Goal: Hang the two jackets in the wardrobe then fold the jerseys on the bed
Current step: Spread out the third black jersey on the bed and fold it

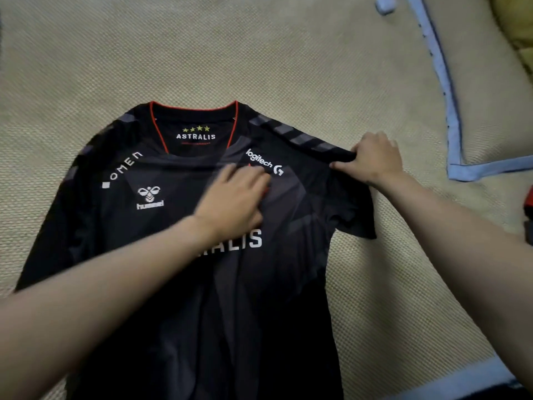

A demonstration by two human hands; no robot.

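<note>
A black jersey (161, 255) lies front-up on the woven beige bed mat (259, 53), collar toward the far side and hem toward the person. Its lower edge runs out of the bottom of the picture, so the hem cannot be seen. The left forearm crosses the chest and covers the first letters of the big white word there; only "ALIS" shows. A red mark beside the left hand is mostly hidden and blurred.

The left hand (233, 197) rests flat on the chest just below the white sponsor print, fingers straight and smeared by motion, gripping nothing. The right hand (372, 160) pinches the jersey's shoulder seam where the grey striped band ends, thumb below and fingers curled over the cloth, lifting that edge slightly off the mat. The sleeve below it hangs in a loose fold.

To the right, a second mat piece with pale blue edging (452, 125) lies on the bed, its corner near the right wrist. A small pale blue object (385, 4) sits at the top edge, too blurred to identify. A red and black item (529, 209) is cut off by the right border. A yellowish cloth (516, 21) fills the top right corner.
</note>
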